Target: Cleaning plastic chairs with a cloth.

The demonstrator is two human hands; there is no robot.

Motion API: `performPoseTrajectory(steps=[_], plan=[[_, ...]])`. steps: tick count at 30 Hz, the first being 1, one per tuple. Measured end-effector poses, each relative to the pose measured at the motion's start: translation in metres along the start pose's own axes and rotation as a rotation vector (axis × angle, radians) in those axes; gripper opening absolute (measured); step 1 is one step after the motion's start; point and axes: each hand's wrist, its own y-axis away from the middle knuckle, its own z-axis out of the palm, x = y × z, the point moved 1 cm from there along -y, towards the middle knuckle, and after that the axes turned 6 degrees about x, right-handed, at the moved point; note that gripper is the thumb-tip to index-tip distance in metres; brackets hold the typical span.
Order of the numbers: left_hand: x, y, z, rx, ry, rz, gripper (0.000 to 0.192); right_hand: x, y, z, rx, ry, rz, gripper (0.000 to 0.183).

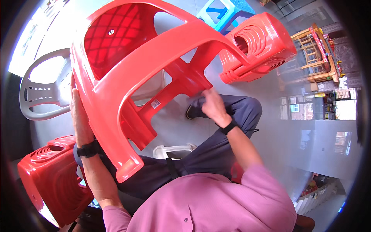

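Note:
A large red plastic armchair (150,61) is tipped over in front of me, its leg end turned towards me. My left hand (77,113) lies along the chair's left side with the palm against it; its fingertips are partly hidden. Near the end of a chair leg on the right is my right hand (213,104), blurred, with its fingers bent. Whether it touches the leg or holds something small cannot be told. A small label (155,103) is stuck on the inner red plastic. Each wrist wears a black band.
Stacked red plastic stools stand at the right (258,47) and lower left (55,179). A grey plastic chair (43,113) is at the left, a blue stool (229,14) at the top. A white plastic piece (162,150) shows by my legs; wooden frames (316,55) are farther right.

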Motion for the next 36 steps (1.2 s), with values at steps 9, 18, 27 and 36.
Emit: performPoseTrajectory(steps=[9, 18, 27, 36], plan=[[-0.082, 0.051, -0.111, -0.140, 0.170, -0.218, 0.080, 0.032, -0.090, -0.002, -0.024, -0.599, 0.363, 0.040], [-0.087, 0.060, -0.046, -0.104, -0.124, 0.323, 0.062, 0.017, -0.095, 0.013, 0.219, -0.515, 0.234, 0.034], [0.105, 0.009, 0.029, -0.251, -0.521, 0.428, 0.042, -0.034, -0.061, 0.069, 0.004, -1.161, 0.368, 0.034], [0.150, -0.015, 0.196, -0.623, -1.161, 0.025, 0.074, -0.082, -0.014, 0.118, -0.412, -1.540, 0.636, 0.019]])
